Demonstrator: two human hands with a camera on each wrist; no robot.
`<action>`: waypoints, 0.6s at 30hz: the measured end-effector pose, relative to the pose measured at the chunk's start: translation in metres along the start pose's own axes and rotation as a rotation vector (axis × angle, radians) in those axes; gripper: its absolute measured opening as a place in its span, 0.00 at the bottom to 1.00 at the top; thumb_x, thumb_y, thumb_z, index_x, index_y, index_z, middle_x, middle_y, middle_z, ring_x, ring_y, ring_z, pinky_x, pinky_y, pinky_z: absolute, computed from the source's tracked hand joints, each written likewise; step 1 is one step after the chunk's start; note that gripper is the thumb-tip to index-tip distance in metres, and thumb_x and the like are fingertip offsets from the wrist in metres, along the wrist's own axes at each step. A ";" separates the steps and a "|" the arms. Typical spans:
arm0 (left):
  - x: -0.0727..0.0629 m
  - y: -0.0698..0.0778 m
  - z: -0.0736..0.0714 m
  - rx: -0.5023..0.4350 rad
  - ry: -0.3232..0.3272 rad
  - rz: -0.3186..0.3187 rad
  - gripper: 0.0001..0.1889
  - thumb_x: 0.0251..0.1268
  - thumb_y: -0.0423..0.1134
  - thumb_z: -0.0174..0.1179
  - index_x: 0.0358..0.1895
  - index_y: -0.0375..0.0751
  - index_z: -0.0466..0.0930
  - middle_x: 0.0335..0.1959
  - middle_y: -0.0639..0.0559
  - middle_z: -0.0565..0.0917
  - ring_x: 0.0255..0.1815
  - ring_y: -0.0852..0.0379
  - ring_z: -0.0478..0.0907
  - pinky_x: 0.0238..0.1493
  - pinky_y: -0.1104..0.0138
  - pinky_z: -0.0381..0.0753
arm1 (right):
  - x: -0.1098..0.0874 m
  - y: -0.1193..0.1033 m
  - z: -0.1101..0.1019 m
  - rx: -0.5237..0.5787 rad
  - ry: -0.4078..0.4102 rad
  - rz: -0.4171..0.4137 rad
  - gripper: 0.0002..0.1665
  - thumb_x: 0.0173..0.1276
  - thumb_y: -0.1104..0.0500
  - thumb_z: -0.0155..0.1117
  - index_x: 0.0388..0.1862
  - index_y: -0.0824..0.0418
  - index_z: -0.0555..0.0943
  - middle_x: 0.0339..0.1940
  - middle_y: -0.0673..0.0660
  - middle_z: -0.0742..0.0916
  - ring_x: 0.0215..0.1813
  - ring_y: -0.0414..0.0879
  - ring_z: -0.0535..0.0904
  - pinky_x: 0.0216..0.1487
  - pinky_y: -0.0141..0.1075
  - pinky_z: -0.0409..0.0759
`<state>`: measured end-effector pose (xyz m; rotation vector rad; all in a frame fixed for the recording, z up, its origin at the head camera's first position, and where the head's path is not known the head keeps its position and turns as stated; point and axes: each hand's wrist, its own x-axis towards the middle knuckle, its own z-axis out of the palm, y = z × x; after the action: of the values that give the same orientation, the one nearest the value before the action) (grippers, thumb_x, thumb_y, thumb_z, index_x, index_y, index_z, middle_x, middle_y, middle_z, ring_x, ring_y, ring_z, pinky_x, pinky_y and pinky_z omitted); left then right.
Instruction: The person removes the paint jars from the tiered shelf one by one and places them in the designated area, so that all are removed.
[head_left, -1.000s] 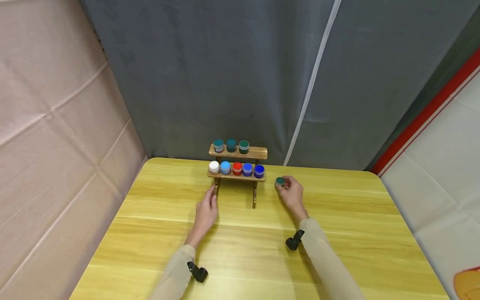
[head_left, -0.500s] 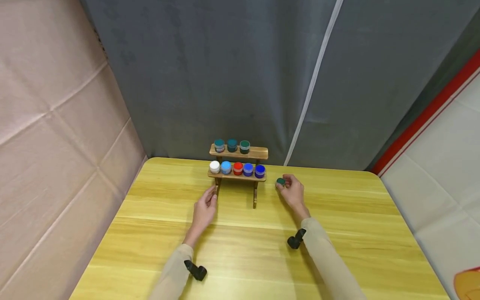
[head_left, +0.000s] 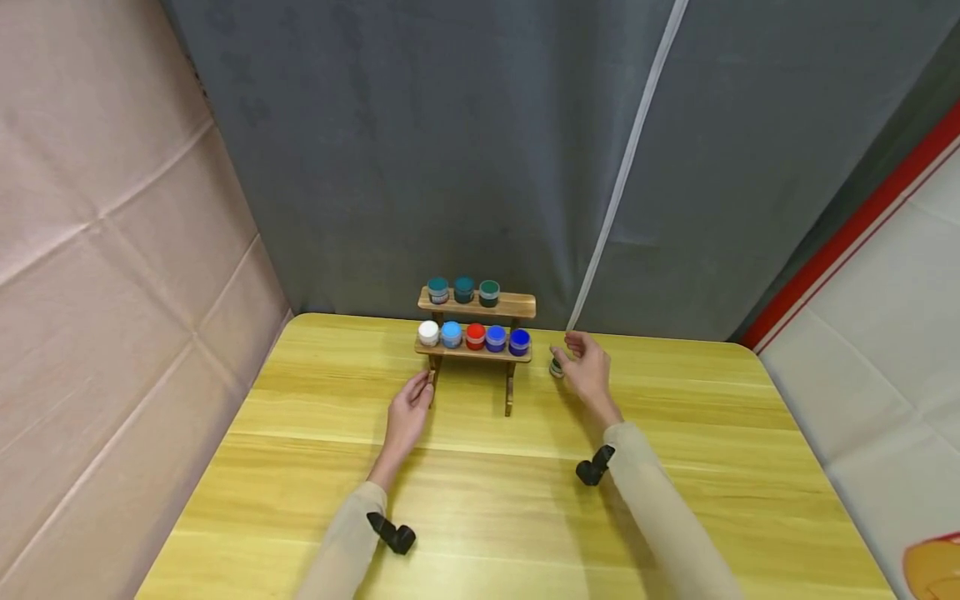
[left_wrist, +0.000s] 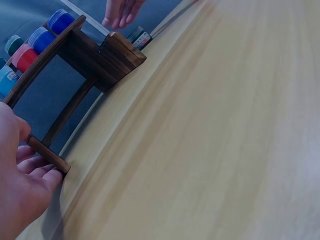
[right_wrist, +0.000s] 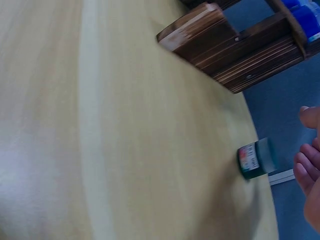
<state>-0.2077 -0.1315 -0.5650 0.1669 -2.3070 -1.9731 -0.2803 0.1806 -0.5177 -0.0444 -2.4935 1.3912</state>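
We can read no word, number or brand on anything here. On the dark green jar [right_wrist: 256, 159] we see a white label [right_wrist: 249, 157] with dark characters and a reddish patch, too blurred to make out. The light blue jar [left_wrist: 7, 82] bears a small pale label [left_wrist: 12, 76], its marks too tiny for us. On the teal-lidded jar [head_left: 438, 292], we find faint print, equally illegible.
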 end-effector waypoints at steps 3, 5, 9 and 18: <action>0.000 0.000 0.000 0.013 0.008 -0.004 0.24 0.79 0.41 0.52 0.73 0.37 0.69 0.70 0.34 0.74 0.69 0.39 0.75 0.71 0.54 0.78 | 0.002 -0.007 -0.003 0.016 0.015 -0.021 0.24 0.67 0.59 0.72 0.57 0.70 0.79 0.54 0.69 0.87 0.56 0.61 0.84 0.63 0.51 0.85; -0.001 -0.001 0.000 0.016 0.004 -0.001 0.24 0.79 0.41 0.52 0.73 0.38 0.69 0.71 0.34 0.74 0.70 0.40 0.75 0.71 0.54 0.78 | 0.003 -0.013 -0.005 0.026 0.023 -0.030 0.23 0.67 0.58 0.72 0.56 0.69 0.80 0.54 0.68 0.87 0.55 0.61 0.84 0.63 0.51 0.85; -0.001 -0.002 0.001 0.007 0.001 0.000 0.24 0.79 0.40 0.52 0.73 0.39 0.70 0.71 0.36 0.74 0.71 0.42 0.74 0.72 0.57 0.77 | 0.007 -0.023 -0.008 0.053 0.033 -0.067 0.23 0.68 0.56 0.72 0.56 0.68 0.80 0.53 0.68 0.87 0.55 0.60 0.84 0.63 0.50 0.85; -0.001 -0.003 0.000 0.011 0.035 0.048 0.22 0.75 0.36 0.57 0.70 0.40 0.74 0.66 0.36 0.79 0.65 0.42 0.79 0.65 0.62 0.82 | 0.018 -0.048 -0.008 0.114 0.067 -0.170 0.23 0.69 0.54 0.71 0.55 0.67 0.81 0.52 0.68 0.87 0.53 0.63 0.84 0.60 0.54 0.85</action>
<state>-0.2066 -0.1321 -0.5675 0.1448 -2.2790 -1.9197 -0.2907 0.1644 -0.4695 0.1392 -2.3004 1.4328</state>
